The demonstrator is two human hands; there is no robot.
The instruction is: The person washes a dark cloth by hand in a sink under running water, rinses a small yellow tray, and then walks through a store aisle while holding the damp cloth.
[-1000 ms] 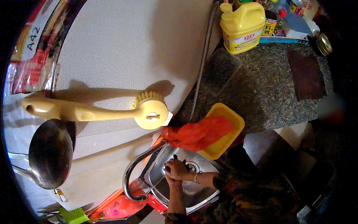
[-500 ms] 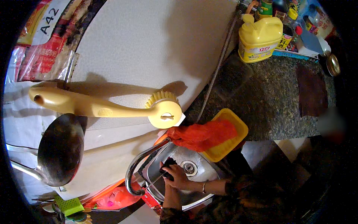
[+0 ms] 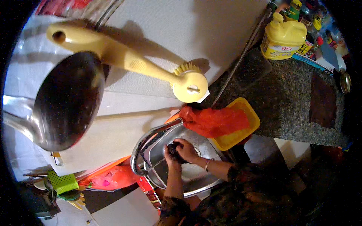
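Note:
Over the steel sink [image 3: 194,177], my two hands are closed around a dark, crumpled black thing [image 3: 174,147], whose kind I cannot make out. My left hand [image 3: 171,158] grips its near-left side, while my right hand [image 3: 186,151] presses on it from the right. Small pale flecks show on its surface. The curved chrome faucet [image 3: 136,152] arches along the sink's left side, and a thin stream of water seems to run from its end toward my hands. Part of the drain shows behind my right hand.
A yellow tray [image 3: 249,113] with a red mesh bag [image 3: 217,121] stands at the sink's far right edge. A yellow brush [image 3: 191,86] and a dark ladle [image 3: 69,101] hang at the left, close to the camera. A yellow jug [image 3: 284,39] stands on the dark counter [image 3: 290,94].
The view has shifted, so the brush and ladle appear higher and the ladle larger. My hands stay on the black thing, with the right hand's fingers now drawn further over it.

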